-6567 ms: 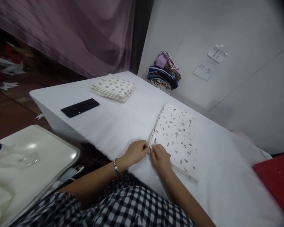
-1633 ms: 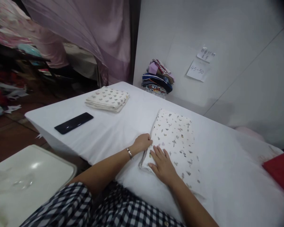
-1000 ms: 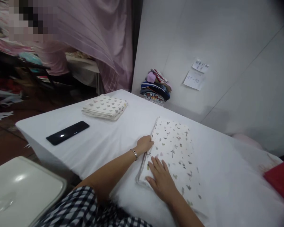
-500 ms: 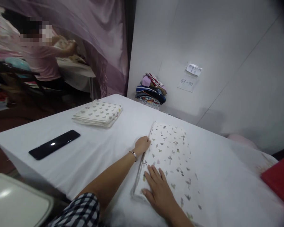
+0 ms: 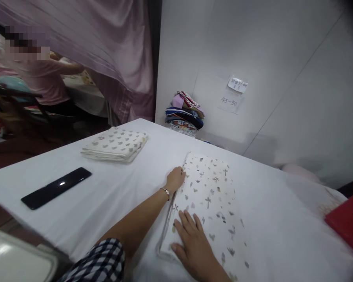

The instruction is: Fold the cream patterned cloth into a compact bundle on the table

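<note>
A folded white cloth [image 5: 207, 196] printed with small palms, birds and leaves lies on the white-covered table in front of me. At its left edge, about halfway up, my left hand [image 5: 175, 178] is closed with curled fingers on the cloth's border; the fingertips are partly hidden. Lower down, my right hand [image 5: 191, 239] rests flat on the top layer, fingers apart, near the left corner closest to me. A second folded cloth [image 5: 116, 144], cream with grey motifs, sits apart at the far left of the table.
A black phone [image 5: 56, 188] lies on the white tablecloth [image 5: 120, 203] at the left. Stacked folded fabrics [image 5: 184, 113] stand by the wall. A red object [image 5: 347, 223] is at the right, a pale glossy surface [image 5: 14, 254] at lower left. Another person [image 5: 47, 78] works beyond the curtain [image 5: 114, 51].
Earlier both hands pinched the cloth's near left corner. Since then my left hand has slid up the edge and my right hand has spread flat on top. The view has shifted forward.
</note>
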`<state>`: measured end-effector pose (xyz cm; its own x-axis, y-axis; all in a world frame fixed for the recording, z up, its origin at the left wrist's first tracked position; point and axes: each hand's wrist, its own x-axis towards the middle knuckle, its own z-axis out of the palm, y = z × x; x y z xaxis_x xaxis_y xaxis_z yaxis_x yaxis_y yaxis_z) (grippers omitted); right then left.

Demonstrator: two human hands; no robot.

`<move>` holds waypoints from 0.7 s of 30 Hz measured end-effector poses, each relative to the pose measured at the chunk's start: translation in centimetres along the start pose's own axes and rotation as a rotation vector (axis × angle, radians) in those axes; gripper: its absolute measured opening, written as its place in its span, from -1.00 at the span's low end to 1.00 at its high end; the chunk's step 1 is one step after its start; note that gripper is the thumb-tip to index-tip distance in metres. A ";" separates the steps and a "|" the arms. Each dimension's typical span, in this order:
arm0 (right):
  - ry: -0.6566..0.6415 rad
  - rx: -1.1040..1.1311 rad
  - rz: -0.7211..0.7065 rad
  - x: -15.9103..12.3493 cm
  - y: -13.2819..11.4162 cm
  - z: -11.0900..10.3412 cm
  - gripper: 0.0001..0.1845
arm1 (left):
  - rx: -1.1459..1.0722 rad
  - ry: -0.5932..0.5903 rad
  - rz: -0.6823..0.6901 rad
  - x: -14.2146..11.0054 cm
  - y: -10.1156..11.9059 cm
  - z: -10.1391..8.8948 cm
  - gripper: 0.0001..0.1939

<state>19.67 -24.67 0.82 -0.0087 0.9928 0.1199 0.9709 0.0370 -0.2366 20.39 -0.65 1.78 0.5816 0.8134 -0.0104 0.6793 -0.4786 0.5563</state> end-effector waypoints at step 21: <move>-0.057 0.144 -0.042 0.3 1.4 1.0 -0.38 | 0.062 0.000 -0.070 10.0 4.2 0.9 -0.66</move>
<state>20.82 -24.24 -0.42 -0.0658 0.9947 0.0790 0.9250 0.0905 -0.3690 29.46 5.16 3.33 0.5320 0.8455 -0.0471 0.7444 -0.4404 0.5020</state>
